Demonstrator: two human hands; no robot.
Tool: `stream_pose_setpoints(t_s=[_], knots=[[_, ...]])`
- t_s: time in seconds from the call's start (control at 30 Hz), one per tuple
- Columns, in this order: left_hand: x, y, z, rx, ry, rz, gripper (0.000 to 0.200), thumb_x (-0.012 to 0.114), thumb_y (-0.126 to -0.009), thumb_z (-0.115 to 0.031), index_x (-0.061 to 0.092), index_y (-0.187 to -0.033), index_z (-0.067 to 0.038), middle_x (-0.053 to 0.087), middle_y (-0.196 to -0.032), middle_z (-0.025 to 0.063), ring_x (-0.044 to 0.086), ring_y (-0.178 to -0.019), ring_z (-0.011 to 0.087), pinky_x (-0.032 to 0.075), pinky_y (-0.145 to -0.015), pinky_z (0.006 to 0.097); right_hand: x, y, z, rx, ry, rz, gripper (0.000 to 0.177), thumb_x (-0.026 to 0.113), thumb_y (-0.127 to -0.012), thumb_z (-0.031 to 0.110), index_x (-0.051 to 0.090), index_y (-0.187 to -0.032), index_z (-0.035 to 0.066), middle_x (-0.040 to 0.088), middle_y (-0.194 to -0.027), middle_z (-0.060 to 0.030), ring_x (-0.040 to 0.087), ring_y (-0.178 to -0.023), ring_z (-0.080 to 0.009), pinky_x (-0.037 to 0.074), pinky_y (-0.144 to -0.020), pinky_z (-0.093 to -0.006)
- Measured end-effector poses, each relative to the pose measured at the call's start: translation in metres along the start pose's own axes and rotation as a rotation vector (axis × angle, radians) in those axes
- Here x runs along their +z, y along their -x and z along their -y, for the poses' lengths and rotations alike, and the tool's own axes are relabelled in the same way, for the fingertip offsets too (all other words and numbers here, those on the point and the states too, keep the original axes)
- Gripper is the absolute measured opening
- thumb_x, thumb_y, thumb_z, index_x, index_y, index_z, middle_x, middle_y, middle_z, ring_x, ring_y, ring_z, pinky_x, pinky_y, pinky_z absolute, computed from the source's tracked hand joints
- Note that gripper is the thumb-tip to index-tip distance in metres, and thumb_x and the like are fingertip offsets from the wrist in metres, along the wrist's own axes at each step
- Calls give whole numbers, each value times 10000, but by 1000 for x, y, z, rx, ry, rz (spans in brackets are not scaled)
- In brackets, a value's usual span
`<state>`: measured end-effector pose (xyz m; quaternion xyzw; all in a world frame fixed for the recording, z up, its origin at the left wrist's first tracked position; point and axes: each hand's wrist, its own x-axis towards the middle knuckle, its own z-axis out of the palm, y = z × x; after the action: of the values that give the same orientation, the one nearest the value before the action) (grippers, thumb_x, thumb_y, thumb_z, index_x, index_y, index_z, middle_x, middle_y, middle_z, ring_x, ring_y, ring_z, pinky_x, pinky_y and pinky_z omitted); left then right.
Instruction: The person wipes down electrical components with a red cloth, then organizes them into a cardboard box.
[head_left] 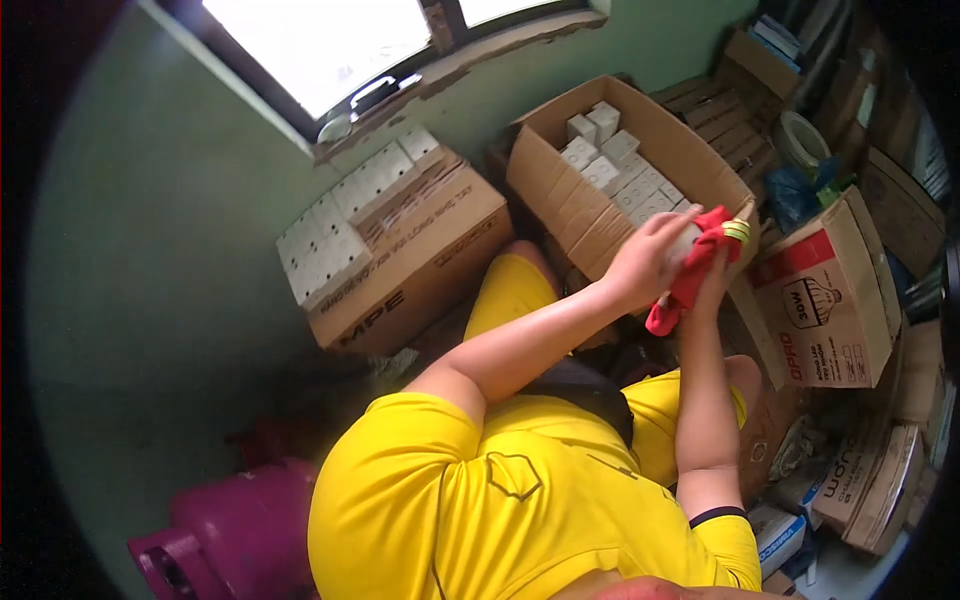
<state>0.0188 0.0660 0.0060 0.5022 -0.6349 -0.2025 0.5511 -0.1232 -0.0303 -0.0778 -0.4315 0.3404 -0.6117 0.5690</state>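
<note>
Red cloth (690, 272) masks part of the right hand (714, 290) — a yellow shirt (400, 500) partly hides a purple cylinder (245, 515), the window (320, 50) cropped at top.

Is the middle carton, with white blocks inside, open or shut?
Open: no flaps close over the carton, and the white blocks show inside.

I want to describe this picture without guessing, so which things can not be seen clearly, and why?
All in the head view:
Pale object: full shape covered by the left hand and red cloth.
Right hand: fingers mostly hidden by that cloth.
Magenta cylinder: partly hidden by the yellow shirt.
Window: top cut off by the picture's edge; outside lost in glare.
</note>
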Motion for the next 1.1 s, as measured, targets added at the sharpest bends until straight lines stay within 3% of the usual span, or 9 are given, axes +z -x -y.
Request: stream_pose_setpoints(t_s=[0.03,0.17,0.3,0.43,0.47,0.6,0.63,0.83,1.1], knots=[[4,1,7,70,-95,138,827,687,-765,-18,378,-1510,-199,397,-1471,242,482,-1293,427,476,-1007,430,-1,-1,-4,-20,-76,30,545,593,-989,403,440,-1384,59,546,-1298,-79,570,-1146,-209,483,-956,-368],[-34,9,-4,191,-184,488,1019,789,-705,-69,260,-1561,-232,66,-1616,248,319,-1407,479,408,-1097,454,-2,4,-5,91,-297,-115,401,638,-975,299,568,-1252,19,652,-1079,-84,659,-959,-206,539,-809,-322],[-55,3,13,320,-342,550,1221,902,-574,-182,204,-1573,-254,46,-1626,238,252,-1446,455,364,-1137,469,6,4,5,-199,479,25,462,615,-978,357,610,-1208,-43,680,-1110,-133,655,-1015,-239,527,-848,-350],[-72,3,2,317,-337,622,1168,786,-563,44,254,-1559,-254,360,-1438,229,407,-1339,427,415,-1097,446,22,22,16,41,457,83,582,619,-963,431,577,-1243,-78,666,-1138,-152,637,-1005,-195,514,-824,-328],[-74,3,0,293,-312,628,1156,802,-535,17,288,-1544,-217,362,-1441,230,424,-1323,421,420,-1093,441,26,24,11,72,335,-23,557,645,-957,388,562,-1270,-64,652,-1174,-138,623,-1039,-196,497,-873,-326],[-104,11,-3,51,-188,512,1102,855,-524,-137,337,-1497,-150,432,-1389,219,448,-1291,420,408,-1098,455,23,14,34,-416,508,-157,451,680,-938,253,572,-1249,-57,655,-1199,-148,624,-1074,-224,475,-930,-359],[-122,12,0,55,-393,486,1095,859,-530,-162,339,-1494,-150,439,-1384,217,443,-1291,423,404,-1096,469,18,11,37,-519,550,-198,430,687,-931,224,578,-1235,-60,659,-1196,-156,630,-1072,-233,475,-929,-368],[-263,46,48,-385,-929,274,994,820,-547,-270,408,-1447,-186,472,-1354,198,439,-1292,399,332,-1119,511,2,4,70,-120,433,-466,560,642,-946,312,516,-1344,-61,587,-1341,-184,588,-1188,-250,439,-1007,-363],[-352,106,64,-702,-1342,367,901,768,-635,-343,438,-1466,-237,426,-1494,137,333,-1423,344,129,-1147,658,-6,1,53,-141,310,-359,561,635,-957,308,494,-1372,-42,564,-1362,-145,556,-1209,-221,416,-1018,-341]])
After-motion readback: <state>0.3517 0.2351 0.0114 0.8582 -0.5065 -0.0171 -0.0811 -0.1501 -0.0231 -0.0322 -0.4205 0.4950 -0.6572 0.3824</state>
